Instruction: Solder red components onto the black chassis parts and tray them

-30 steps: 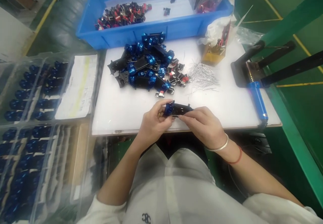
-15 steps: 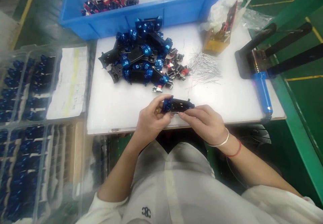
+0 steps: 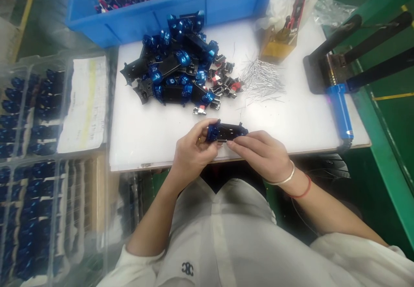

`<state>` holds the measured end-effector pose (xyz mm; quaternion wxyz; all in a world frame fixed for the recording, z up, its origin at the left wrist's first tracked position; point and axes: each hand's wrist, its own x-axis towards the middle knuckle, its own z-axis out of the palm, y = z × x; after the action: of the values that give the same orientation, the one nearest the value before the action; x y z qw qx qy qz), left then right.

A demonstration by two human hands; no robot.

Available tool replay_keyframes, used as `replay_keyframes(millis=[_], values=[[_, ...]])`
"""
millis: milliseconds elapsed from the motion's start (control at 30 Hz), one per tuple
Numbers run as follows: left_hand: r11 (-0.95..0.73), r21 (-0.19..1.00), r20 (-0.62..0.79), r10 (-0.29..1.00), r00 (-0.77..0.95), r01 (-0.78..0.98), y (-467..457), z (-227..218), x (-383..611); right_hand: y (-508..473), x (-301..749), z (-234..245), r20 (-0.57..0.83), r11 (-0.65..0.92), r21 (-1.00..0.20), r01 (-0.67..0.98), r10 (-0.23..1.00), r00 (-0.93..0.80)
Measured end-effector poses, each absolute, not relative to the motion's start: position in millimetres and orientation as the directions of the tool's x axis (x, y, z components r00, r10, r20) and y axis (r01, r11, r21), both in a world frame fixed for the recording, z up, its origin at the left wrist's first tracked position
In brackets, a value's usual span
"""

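Close to the table's front edge, my left hand (image 3: 196, 147) grips the left end of a long black plastic part with shiny blue ends (image 3: 229, 131). My right hand (image 3: 263, 155) is closed at the part's right end, thumb and fingertips pressed along its near edge. A thin silvery strip shows at that edge between the hands; whether it is a loose pin or belongs to the part I cannot tell. Beyond lies a heap of similar blue-and-black parts (image 3: 171, 65). Beside it are small black, red and metal pieces (image 3: 223, 80) and a pile of thin metal pins (image 3: 261, 80).
A blue bin (image 3: 155, 17) with red and black pieces stands at the back. To the right, a blue-handled tool (image 3: 340, 110) rests at a black stand, near a yellowish box (image 3: 280, 43). Clear trays of blue parts (image 3: 34, 218) and a paper sheet (image 3: 84, 106) are at left.
The view has shifted slightly, so the bin and heap sit a little higher and further left. Both hands keep their hold on the part, with almost no movement.
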<state>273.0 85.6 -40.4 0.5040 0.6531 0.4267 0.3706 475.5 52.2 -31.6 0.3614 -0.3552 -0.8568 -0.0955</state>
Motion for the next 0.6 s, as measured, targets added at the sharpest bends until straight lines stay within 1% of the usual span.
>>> replay_keyframes(millis=[367, 600], values=[[-0.149, 0.965, 0.062, 0.930, 0.363, 0.216, 84.6, -39.3, 272.5, 53.2, 475.1, -33.1, 0.674, 0.725, -0.083, 0.684, 0.546, -0.497], [-0.172, 0.965, 0.088, 0.923, 0.374, 0.197, 84.7, -40.1, 272.4, 53.5, 473.9, -32.5, 0.660, 0.725, -0.087, 0.683, 0.555, -0.506]])
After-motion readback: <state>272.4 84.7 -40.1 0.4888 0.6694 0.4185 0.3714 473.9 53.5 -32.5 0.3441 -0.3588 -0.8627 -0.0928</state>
